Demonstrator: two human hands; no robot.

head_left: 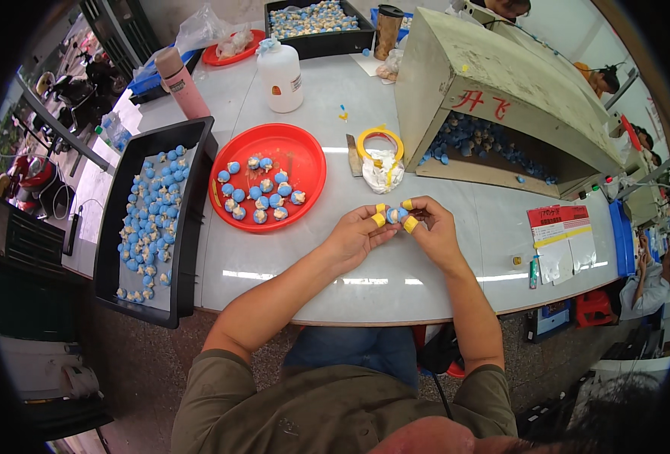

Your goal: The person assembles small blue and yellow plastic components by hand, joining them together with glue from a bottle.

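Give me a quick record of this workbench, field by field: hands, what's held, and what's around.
left hand: yellow finger covers, pinching the small blue piece
right hand: yellow finger covers, pinching the same piece
held: small blue piece, between both hands above the table
red plate: more blue pieces
black tray: many blue pieces, on the left
behind: white bottle, tape roll

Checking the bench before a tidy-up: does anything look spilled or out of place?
A few small blue pieces lie scattered on the white table, outside the open mouth of the tilted beige box. A tiny blue-and-yellow bit lies loose near the white bottle.
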